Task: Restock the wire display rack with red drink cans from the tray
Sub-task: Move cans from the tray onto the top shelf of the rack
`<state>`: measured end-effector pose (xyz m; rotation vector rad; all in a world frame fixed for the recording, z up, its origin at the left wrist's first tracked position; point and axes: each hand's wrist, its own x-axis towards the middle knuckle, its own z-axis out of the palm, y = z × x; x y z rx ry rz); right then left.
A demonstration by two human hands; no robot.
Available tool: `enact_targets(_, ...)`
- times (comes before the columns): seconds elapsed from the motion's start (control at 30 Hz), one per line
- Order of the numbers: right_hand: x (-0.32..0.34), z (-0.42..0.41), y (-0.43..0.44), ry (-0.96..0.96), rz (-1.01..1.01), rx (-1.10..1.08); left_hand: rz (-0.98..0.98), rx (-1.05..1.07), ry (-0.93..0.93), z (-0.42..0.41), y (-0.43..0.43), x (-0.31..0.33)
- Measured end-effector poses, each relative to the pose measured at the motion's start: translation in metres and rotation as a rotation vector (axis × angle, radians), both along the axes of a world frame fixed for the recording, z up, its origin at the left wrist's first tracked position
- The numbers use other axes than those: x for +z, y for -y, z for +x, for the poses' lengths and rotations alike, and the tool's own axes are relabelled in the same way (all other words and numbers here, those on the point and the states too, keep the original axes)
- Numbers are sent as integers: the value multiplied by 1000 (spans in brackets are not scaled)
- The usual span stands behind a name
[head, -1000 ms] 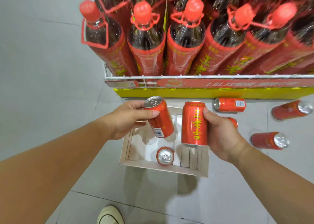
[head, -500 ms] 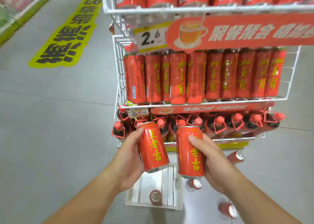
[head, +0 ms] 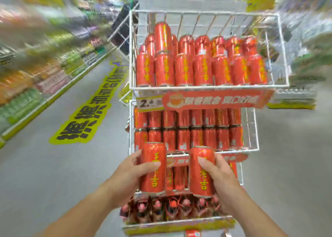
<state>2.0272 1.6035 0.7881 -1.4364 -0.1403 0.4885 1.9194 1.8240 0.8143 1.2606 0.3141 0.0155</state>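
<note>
The left hand (head: 131, 173) grips one upright red can (head: 153, 166) and the right hand (head: 220, 173) grips another can (head: 201, 172), both held before the wire display rack (head: 283, 51), whose blurred top basket seems partly filled with stocked cans (head: 201, 69).

glossy metal cans (head: 183, 69), white (painted) wire rack (head: 203, 88)

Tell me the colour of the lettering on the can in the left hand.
Yellow on the red can, shown in the head view.
</note>
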Motion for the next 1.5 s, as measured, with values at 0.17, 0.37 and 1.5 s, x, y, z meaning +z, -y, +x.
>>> enact_targets(0.17, 107, 21, 3, 143, 51, 5, 66, 96, 112, 22, 9, 112)
enact_targets(0.37, 194, 58, -9, 245, 113, 11, 146, 260, 254, 59, -1, 205)
enact_targets(1.5, 244, 294, -158, 381, 0, 50, 874, 712, 60, 245, -87, 244)
